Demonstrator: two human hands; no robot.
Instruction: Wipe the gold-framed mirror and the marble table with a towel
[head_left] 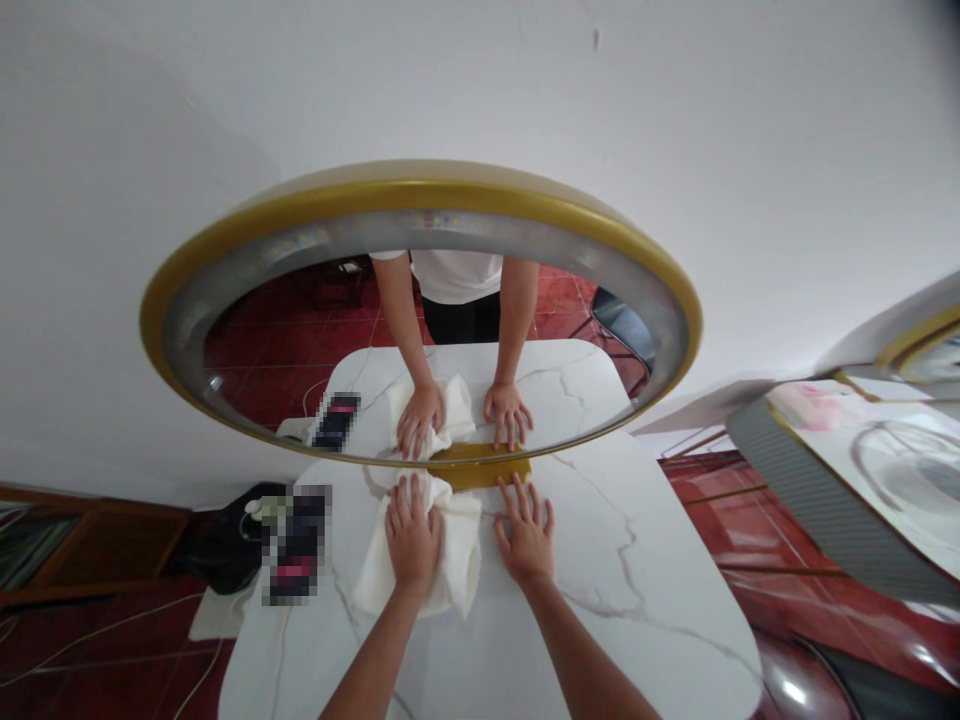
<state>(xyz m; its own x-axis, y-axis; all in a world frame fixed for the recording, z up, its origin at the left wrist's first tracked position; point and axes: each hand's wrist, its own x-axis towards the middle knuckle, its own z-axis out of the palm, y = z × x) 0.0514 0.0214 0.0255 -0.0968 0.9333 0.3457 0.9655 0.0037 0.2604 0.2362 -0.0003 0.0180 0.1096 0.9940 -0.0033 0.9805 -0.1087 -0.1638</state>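
On the counter [607,575], before the mirror [421,310] | cloth [466,540]: white, rumpled; directly under left hand [412,540], the nearer; leftward of right hand [526,535]; long axis unclear | both spread, palms down; right on counter, fingertips at gold base [476,479]

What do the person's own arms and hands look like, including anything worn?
Both forearms are bare. The left hand and right hand are five-fingered and ungloved; no watch, bracelet or cable shows on them. The mirror shows a white top, with a sleeve edge above the left arm.
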